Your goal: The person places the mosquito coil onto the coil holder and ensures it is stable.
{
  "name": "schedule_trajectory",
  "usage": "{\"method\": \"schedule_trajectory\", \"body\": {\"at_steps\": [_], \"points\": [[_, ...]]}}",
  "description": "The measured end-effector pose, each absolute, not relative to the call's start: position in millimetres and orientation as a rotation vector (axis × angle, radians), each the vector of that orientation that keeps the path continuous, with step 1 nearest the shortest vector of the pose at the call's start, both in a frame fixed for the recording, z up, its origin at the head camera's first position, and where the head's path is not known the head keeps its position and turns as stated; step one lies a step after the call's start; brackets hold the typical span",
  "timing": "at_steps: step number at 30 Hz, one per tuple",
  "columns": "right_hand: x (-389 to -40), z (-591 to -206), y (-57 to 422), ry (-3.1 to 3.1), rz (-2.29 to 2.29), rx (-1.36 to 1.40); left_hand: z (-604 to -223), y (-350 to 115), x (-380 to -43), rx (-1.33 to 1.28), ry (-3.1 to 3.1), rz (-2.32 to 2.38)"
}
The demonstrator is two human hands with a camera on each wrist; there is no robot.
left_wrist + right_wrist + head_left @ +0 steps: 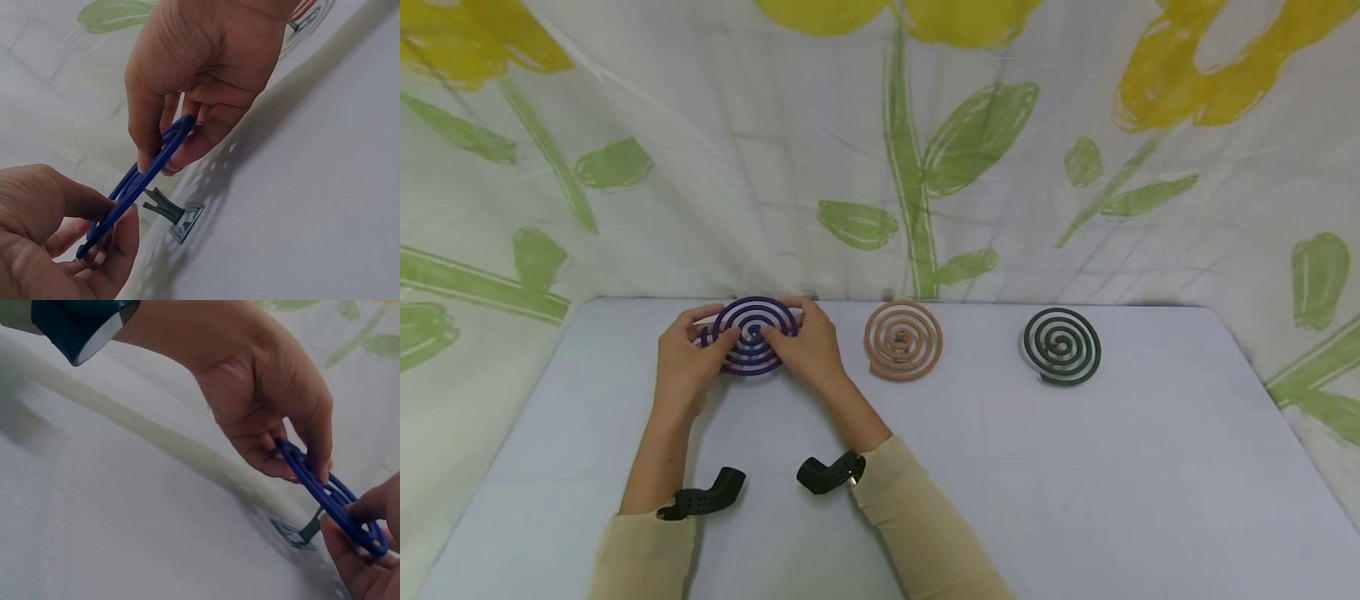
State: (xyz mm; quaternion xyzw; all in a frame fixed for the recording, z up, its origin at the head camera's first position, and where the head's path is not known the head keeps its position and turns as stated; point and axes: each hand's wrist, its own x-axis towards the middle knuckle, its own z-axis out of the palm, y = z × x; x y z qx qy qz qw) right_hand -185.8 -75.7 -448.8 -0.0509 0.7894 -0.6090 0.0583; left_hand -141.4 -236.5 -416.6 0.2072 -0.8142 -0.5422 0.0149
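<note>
A blue mosquito coil [752, 337] is held at the left of the table by both hands, one at each side. My left hand [687, 360] pinches its left edge, thumb on top and fingers beneath. My right hand [816, 346] pinches the right side in the same way. In the left wrist view the coil [130, 190] is tilted, and below it a small metal coil stand [167, 209] with a forked prong rises from a flat base on the table. From these views I cannot tell whether the prong touches the coil.
To the right lies an orange-brown mosquito coil [903, 340], and farther right a dark green one [1062, 346]. All are near the back edge of the white table [1045, 483]. Behind it hangs a white cloth [760, 167] printed with yellow flowers and green leaves.
</note>
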Motion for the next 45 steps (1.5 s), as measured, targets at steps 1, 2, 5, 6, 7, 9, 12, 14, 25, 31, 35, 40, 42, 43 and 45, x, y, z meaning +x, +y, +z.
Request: {"method": "schedule_trajectory", "body": {"at_steps": [1, 2, 5, 6, 7, 9, 12, 14, 25, 31, 35, 40, 42, 43, 45], "points": [[-185.9, -448.9, -75.6, 2.391, -1.845, -0.157, -416.6, -236.5, -141.7, 0.645, -2.536, -1.686], [-186.0, -448.8, -75.5, 2.392, -1.844, -0.161, -416.5, -236.6, -142.0, 0.645, -2.54, -1.683], [-186.3, -447.8, -75.5, 2.391, -1.842, -0.175, -415.9, -236.7, -142.9, 0.651, -2.546, -1.678], [-186.3, -447.1, -75.4, 2.391, -1.843, -0.179, -415.7, -236.7, -143.2, 0.652, -2.546, -1.678], [-186.2, -446.2, -75.4, 2.392, -1.845, -0.18, -415.2, -236.6, -143.3, 0.653, -2.548, -1.676], [-186.1, -444.7, -75.4, 2.397, -1.844, -0.18, -414.4, -236.4, -143.5, 0.651, -2.549, -1.673], [-185.9, -443.0, -75.5, 2.4, -1.844, -0.177, -413.5, -236.2, -143.4, 0.65, -2.549, -1.669], [-186.2, -442.8, -75.6, 2.399, -1.844, -0.173, -413.1, -236.1, -143.3, 0.649, -2.546, -1.668], [-189.9, -445.4, -73.8, 2.389, -1.842, -0.167, -413.4, -234.2, -145.3, 0.643, -2.532, -1.687], [-188.5, -446.1, -73.0, 2.37, -1.849, -0.16, -413.5, -234.6, -143.6, 0.623, -2.537, -1.703], [-185.4, -448.0, -74.5, 2.348, -1.852, -0.145, -413.5, -235.7, -140.3, 0.624, -2.556, -1.691], [-184.4, -447.3, -74.5, 2.34, -1.868, -0.167, -413.5, -236.3, -139.0, 0.621, -2.551, -1.693], [-184.7, -447.7, -73.2, 2.346, -1.865, -0.163, -415.1, -235.7, -139.3, 0.614, -2.556, -1.685], [-185.0, -448.3, -72.5, 2.348, -1.861, -0.158, -416.1, -235.3, -139.3, 0.609, -2.558, -1.684], [-185.5, -449.3, -71.4, 2.351, -1.85, -0.141, -417.8, -234.6, -139.3, 0.6, -2.565, -1.679]]}}
